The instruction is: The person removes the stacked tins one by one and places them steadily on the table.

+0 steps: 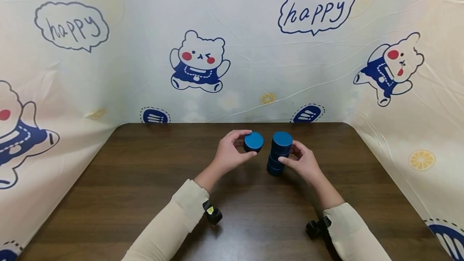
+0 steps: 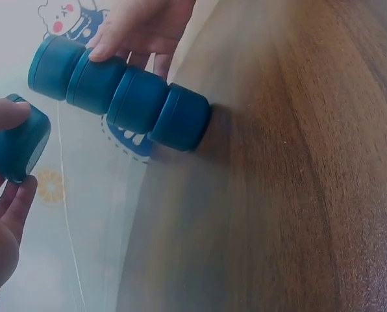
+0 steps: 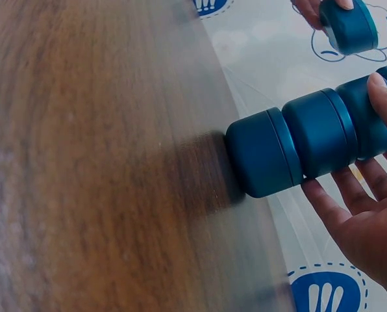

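Observation:
Several round dark-blue lidded tins stand one on another as an upright stack (image 1: 281,145) toward the far side of the table. Around the stack's right side my right hand (image 1: 306,164) holds it, thumb on the near face and fingers on the opposite side. The lowest tin (image 3: 262,156) is right at the tabletop in the right wrist view. My left hand (image 1: 231,151) grips one more blue tin (image 1: 253,141) between thumb and fingers, just left of the stack. That tin is apart from the stack, raised near the height of its top.
The brown wooden table (image 1: 145,196) ends in a straight far edge just beyond the tins. Behind it hangs a pale printed cloth (image 1: 250,67) with bears and speech bubbles, which also runs along both sides. A small black camera sits at each wrist.

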`<action>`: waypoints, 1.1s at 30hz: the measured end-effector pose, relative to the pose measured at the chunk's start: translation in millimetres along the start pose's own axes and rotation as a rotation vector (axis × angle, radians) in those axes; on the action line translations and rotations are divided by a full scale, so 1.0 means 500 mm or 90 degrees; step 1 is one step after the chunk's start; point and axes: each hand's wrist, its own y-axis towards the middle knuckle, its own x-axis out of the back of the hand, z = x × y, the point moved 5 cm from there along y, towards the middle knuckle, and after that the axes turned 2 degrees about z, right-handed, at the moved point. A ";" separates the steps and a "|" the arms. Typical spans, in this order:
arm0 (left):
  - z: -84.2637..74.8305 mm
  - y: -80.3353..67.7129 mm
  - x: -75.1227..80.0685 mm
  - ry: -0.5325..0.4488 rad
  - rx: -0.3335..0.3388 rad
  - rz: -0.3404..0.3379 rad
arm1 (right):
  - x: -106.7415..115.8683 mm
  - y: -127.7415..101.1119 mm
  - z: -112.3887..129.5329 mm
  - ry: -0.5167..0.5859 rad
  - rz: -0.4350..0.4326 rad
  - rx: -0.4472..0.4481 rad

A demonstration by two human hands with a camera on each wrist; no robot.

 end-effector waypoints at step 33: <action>0.039 -0.047 0.004 -0.007 0.025 -0.044 | 0.000 0.001 -0.001 -0.004 -0.001 0.003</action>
